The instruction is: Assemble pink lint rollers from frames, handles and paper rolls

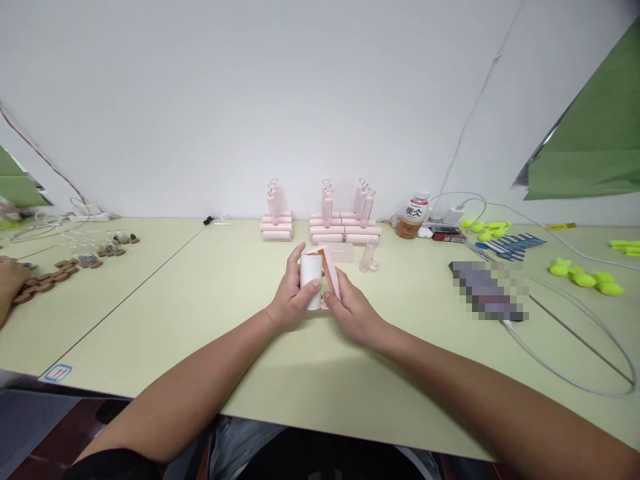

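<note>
My left hand (293,291) is wrapped round a white cylindrical roll (311,277), held upright above the table. In my right hand (354,308) is a thin pink folded piece (330,270) with an orange-brown inner side, tilted against the roll's right edge. Where the two meet is partly hidden by my fingers. Just beyond my hands lies a flat pink box (340,252). To its right stands a clear pinkish tube (369,256) with a small pink ring-like part (375,265) beside it.
Pink cylinders (277,230) are stacked along the wall, with pink tubes (327,208) with loop handles standing there. Rightward are a drink bottle (413,215), a blurred-out dark device (485,291) on a cable and yellow-green pieces (584,278). Another person's hand (13,277) is near brown pieces (43,283).
</note>
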The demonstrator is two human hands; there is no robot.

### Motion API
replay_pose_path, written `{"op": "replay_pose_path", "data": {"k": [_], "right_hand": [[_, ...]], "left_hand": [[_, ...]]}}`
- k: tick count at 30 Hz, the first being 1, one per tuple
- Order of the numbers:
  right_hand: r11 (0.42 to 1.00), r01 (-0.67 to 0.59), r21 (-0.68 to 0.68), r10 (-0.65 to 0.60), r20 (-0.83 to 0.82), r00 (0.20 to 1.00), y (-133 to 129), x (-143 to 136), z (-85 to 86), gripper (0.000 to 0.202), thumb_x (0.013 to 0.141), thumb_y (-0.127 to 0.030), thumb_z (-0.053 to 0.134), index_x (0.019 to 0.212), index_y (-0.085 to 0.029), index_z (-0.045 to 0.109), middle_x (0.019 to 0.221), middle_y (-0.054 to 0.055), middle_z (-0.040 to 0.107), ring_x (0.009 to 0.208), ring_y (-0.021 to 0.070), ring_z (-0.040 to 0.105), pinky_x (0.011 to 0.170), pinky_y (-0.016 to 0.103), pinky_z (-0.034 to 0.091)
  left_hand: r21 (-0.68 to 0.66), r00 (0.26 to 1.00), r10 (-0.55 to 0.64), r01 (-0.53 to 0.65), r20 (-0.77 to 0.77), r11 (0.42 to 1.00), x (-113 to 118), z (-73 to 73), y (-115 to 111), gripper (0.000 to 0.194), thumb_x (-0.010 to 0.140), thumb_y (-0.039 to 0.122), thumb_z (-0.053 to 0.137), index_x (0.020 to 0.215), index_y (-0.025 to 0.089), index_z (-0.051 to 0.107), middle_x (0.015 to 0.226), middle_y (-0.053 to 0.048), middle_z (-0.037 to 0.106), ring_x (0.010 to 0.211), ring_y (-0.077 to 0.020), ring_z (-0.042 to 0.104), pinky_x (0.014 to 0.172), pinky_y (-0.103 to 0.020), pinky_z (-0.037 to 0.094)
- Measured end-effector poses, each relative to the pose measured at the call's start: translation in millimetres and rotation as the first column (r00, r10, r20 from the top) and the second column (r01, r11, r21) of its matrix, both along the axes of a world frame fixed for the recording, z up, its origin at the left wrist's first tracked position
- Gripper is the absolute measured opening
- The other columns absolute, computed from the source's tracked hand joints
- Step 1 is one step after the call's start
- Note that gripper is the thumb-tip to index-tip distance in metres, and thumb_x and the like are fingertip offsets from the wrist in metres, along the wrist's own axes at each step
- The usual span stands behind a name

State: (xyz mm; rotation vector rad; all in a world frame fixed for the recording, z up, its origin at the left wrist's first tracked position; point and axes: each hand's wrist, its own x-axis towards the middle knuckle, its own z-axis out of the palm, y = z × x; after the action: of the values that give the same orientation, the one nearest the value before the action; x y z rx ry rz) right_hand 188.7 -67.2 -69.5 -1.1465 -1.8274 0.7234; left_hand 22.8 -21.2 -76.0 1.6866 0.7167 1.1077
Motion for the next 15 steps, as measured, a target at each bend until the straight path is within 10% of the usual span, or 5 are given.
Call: {"op": "replay_pose_path", "data": {"k": [7, 15], "right_hand": [[0.987, -0.026, -0.16, 0.004, -0.139, 0.99, -2, -5, -1.4, 0.054, 0.092, -0.027, 0.046, 0.144, -0.025, 0.033, 0.117, 0.009, 0.064, 0.094, 0.0226, 0.065, 0.081, 0.041, 0.055], [0.836, -0.18, -0.518, -0.136, -0.514, 0.847, -2, -19, -8.4, 0.052, 0.085, -0.025, 0.05, 0.135, -0.027, 0.036, 0.08, 0.0, 0.065, 0.069, 0.0169, 0.068, 0.066, 0.034, 0.059]], "left_hand": [[-0.174, 0.994, 0.051, -0.034, 0.093, 0.984, 7, 11.4, -6, 0.086, 0.081, 0.049, 0.059, 0.149, 0.027, 0.011, 0.1, -0.006, 0.061, 0.067, -0.0143, 0.059, 0.056, -0.026, 0.05], [-0.407, 0.987, 0.152, -0.116, 0.055, 0.906, 21, 20.1, -5, 0.058, 0.082, 0.039, 0.054, 0.134, 0.027, 0.032, 0.076, 0.003, 0.055, 0.046, -0.0109, 0.052, 0.038, -0.021, 0.037]]}}
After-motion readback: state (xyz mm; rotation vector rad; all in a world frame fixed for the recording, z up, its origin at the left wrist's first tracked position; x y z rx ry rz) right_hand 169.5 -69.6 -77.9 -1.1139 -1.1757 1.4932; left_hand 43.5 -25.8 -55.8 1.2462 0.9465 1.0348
